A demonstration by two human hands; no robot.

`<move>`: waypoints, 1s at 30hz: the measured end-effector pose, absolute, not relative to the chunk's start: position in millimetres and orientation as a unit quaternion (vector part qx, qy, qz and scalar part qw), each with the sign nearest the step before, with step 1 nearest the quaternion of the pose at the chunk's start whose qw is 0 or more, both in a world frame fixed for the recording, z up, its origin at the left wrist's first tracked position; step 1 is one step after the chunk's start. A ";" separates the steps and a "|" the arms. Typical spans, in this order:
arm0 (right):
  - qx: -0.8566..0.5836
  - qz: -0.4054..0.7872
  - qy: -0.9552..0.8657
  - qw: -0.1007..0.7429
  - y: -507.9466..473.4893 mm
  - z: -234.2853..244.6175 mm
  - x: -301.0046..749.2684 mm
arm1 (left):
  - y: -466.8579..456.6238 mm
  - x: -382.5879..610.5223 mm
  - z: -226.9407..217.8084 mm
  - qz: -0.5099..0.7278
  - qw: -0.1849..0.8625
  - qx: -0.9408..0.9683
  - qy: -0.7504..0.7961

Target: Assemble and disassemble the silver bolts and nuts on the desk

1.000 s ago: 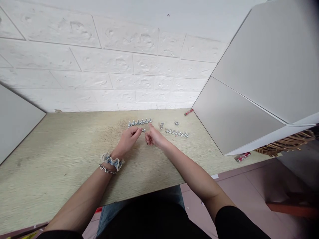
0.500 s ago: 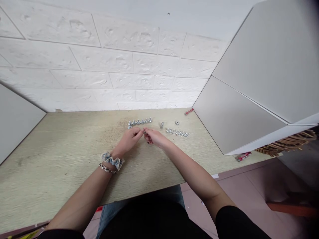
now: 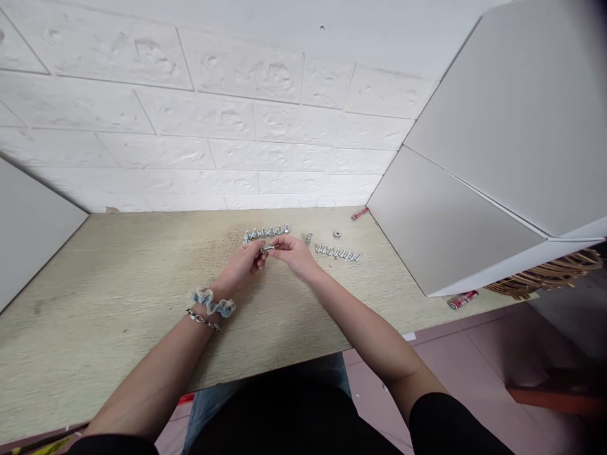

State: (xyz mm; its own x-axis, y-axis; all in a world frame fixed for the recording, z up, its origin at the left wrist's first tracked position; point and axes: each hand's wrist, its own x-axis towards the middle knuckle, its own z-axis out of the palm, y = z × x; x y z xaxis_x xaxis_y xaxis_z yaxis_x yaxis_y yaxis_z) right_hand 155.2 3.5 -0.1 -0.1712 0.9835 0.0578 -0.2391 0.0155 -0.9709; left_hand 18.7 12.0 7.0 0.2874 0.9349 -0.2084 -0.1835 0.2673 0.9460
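Between the fingertips of both my hands lies a small silver bolt, held roughly level just above the table. My left hand, with a scrunchie and a chain bracelet at its wrist, pinches the left end. The fingers of my right hand close on the right end, partly hiding it. Right behind the hands stands a row of bolts with washers, shanks up; my left hand comes near its left end. To the right lie a row of bare bolts, a little cluster of nuts and some washers.
A red cylinder lies by the back right corner, and another red cylinder near the right front edge. White brick-patterned wall bounds the wooden table behind; a pale panel rises on the right.
Both hands have turned and shifted slightly, and the bolt shows more clearly between them. My right hand's fingers now point left along it. The rows on the table look unmoved.
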 end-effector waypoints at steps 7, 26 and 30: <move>-0.396 0.536 -0.535 0.520 -0.6 3.4 154.0 | 13.4 16.7 11.6 0.350 0.836 0.204 0.370; -0.359 0.478 -0.547 0.586 -7.1 0.8 148.0 | 11.8 14.9 16.7 0.324 0.862 0.163 0.354; -0.339 0.564 -0.468 0.589 -7.5 0.3 144.7 | 11.5 15.7 17.6 0.343 0.852 0.168 0.358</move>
State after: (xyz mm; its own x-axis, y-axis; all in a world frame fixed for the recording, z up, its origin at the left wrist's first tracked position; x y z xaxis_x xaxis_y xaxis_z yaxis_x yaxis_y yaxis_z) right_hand 144.7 -7.5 0.3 -0.0750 0.9827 0.1694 -0.3468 0.1335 -0.9284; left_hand 15.7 11.5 17.6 0.5081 0.7042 -0.4959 -0.4636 0.7089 0.5316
